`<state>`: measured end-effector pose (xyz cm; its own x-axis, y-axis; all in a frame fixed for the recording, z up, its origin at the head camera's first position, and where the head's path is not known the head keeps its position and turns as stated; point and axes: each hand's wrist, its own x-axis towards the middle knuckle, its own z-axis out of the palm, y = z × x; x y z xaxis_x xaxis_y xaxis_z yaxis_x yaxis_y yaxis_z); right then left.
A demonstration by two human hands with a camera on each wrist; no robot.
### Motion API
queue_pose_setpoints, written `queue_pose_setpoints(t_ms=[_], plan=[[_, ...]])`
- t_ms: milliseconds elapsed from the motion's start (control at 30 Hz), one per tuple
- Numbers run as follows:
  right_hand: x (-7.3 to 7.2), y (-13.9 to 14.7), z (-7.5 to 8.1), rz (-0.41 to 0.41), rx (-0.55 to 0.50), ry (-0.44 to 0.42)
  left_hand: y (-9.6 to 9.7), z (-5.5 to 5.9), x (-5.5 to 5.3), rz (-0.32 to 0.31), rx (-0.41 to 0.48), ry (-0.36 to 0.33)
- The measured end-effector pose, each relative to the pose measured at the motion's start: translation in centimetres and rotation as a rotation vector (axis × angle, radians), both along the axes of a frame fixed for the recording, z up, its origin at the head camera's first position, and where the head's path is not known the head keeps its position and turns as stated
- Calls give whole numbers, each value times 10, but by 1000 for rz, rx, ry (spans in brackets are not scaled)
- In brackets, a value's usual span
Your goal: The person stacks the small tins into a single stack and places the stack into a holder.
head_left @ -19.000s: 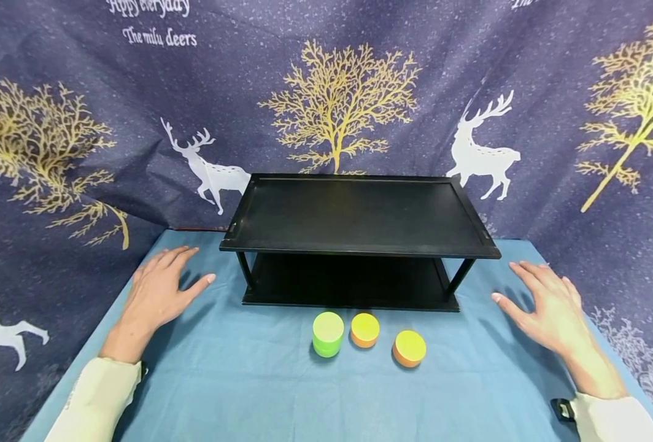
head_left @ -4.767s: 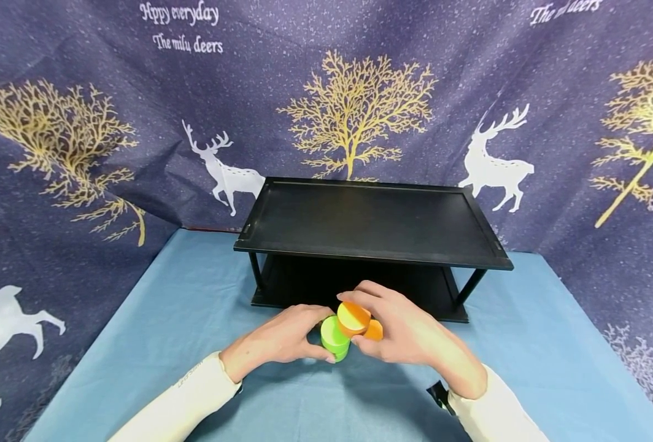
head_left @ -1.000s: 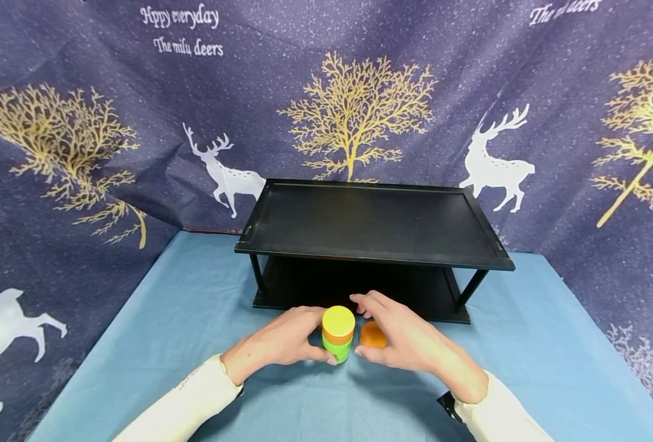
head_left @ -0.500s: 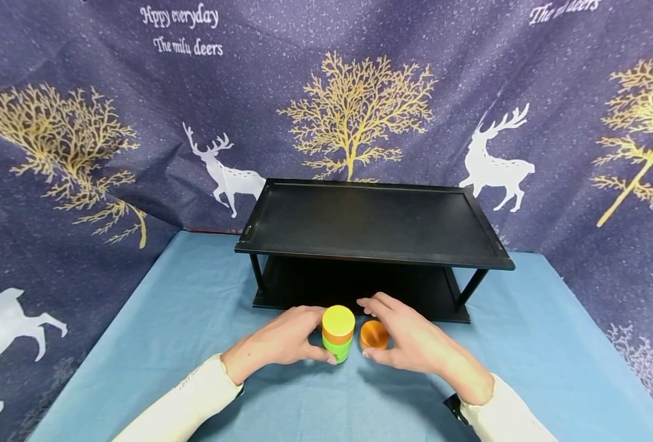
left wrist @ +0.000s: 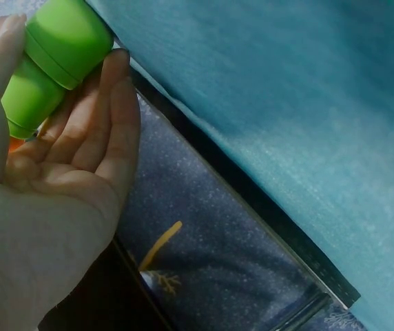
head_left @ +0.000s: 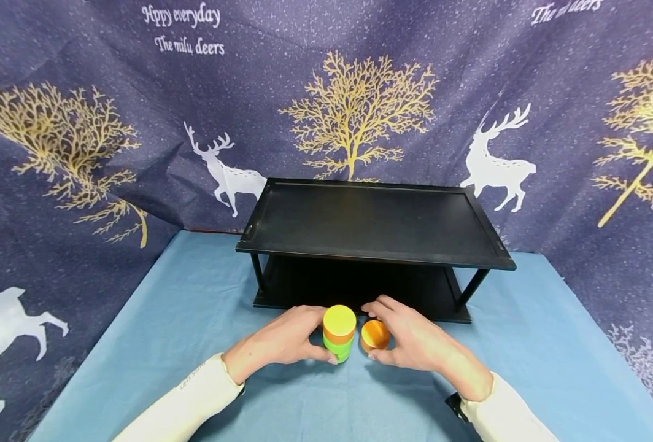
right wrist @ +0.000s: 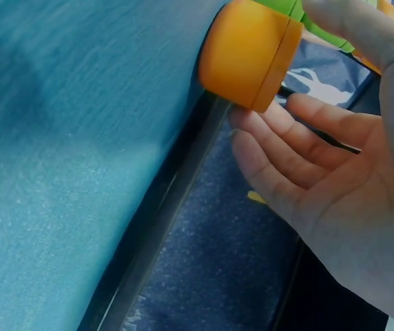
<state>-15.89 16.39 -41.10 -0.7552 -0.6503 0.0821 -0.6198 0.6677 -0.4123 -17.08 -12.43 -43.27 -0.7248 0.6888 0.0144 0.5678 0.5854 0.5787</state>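
Observation:
In the head view my left hand (head_left: 277, 341) holds a bright green round block (head_left: 339, 350), thumb in front and fingers behind. The left wrist view shows two green rounded sections (left wrist: 69, 41) between thumb and fingers. A yellow-topped orange round block (head_left: 339, 322) sits on top of the green. To its right, on the cloth, stands a second orange round block (head_left: 375, 337). My right hand (head_left: 415, 337) is spread around it, thumb in front and fingers behind. In the right wrist view the fingertips lie right beside this block (right wrist: 249, 55); a firm grip is not evident.
A black two-tier shelf (head_left: 376, 224) stands just behind the blocks, its lower board (head_left: 354, 285) near my fingertips. Blue cloth (head_left: 315, 405) covers the table. A dark blue curtain (head_left: 238, 80) with trees and deer hangs behind.
Since earlier, the right hand set an orange block onto the green one and let go. Over the last second it has shifted slightly right around the other orange block. The left hand stays put.

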Motion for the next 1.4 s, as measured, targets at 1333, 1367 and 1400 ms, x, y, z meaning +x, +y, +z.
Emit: queue_pose_setpoints(t_ms=[1333, 1367, 1400], plan=[[-9, 4, -10, 0, 29, -56, 0, -2, 0, 15, 2, -26], [-9, 4, -10, -2, 33, -56, 0, -1, 0, 15, 2, -26], [-9, 4, -10, -3, 35, -55, 0, -1, 0, 16, 1, -25]])
